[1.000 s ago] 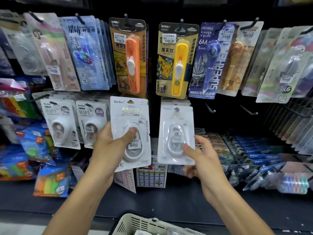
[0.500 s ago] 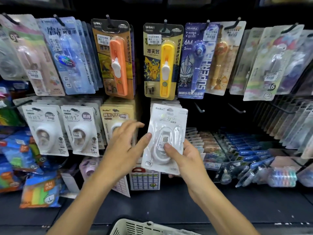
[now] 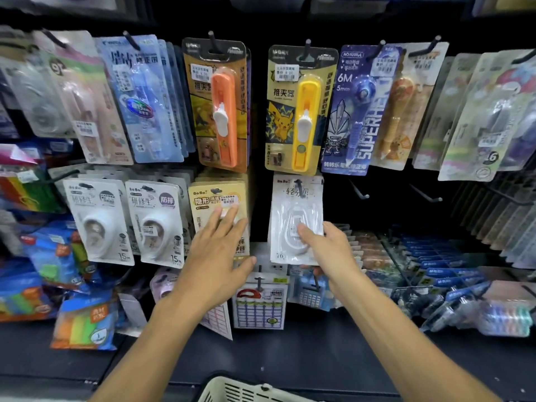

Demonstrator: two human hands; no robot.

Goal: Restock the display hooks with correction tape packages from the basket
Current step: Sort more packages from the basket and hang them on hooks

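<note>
A white correction tape package [image 3: 293,204] hangs at the middle hook [image 3: 300,188] of the lower row, its hole over the hook's tip. My right hand [image 3: 324,250] grips its lower right corner, thumb on the blister front. My left hand [image 3: 220,253] is spread flat with straight fingers over the yellow correction tape packages [image 3: 216,198] on the hook to the left. The cream basket [image 3: 246,391] shows at the bottom edge, its contents hidden.
Two white tape packages [image 3: 98,221] [image 3: 156,224] hang further left. Orange [image 3: 217,105] and yellow [image 3: 300,111] clip pushers hang above. Two bare hooks [image 3: 359,192] [image 3: 427,195] stick out at the right. Boxes of pens [image 3: 435,274] fill the dark shelf.
My left hand let go of the white package and moved left onto the yellow packs. My right hand took the package and raised it onto the middle hook.
</note>
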